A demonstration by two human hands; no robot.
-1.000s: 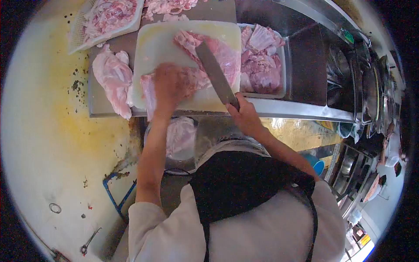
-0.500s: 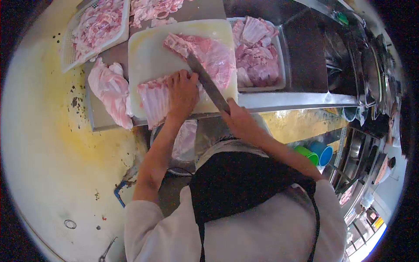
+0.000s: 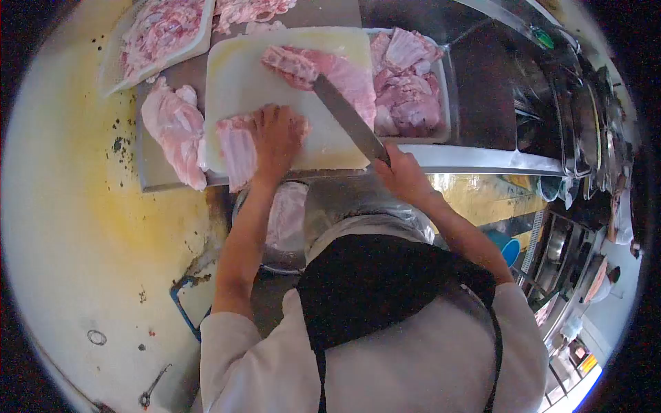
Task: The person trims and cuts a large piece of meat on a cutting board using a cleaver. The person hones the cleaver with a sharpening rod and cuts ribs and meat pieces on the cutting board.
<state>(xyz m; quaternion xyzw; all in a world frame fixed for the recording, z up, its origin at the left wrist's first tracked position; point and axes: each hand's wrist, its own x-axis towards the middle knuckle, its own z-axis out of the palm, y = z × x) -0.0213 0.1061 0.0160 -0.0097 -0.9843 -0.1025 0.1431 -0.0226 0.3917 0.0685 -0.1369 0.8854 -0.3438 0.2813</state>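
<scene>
On the white cutting board [image 3: 323,148] lie two pieces of meat. My left hand [image 3: 277,141] rests over the nearer one, a slab of ribs [image 3: 238,148], with its fingers curled on the top. My right hand [image 3: 405,175] is wrapped round the handle of a large knife [image 3: 352,121]. The blade slants up and to the left, its tip at the farther rib piece [image 3: 337,76]; whether it touches the meat I cannot tell. Board shows between the two pieces.
A white tray of meat [image 3: 410,89] stands right of the board. Leftward lies a pale cut of meat [image 3: 172,131], with a white basket of trimmings [image 3: 162,34] behind it. Below the counter edge sits a metal basin [image 3: 265,265] holding a rib slab [image 3: 286,217].
My left hand and the near rib slab have shifted slightly left, away from the farther piece. The knife has moved right and now lies over the board's right side.
</scene>
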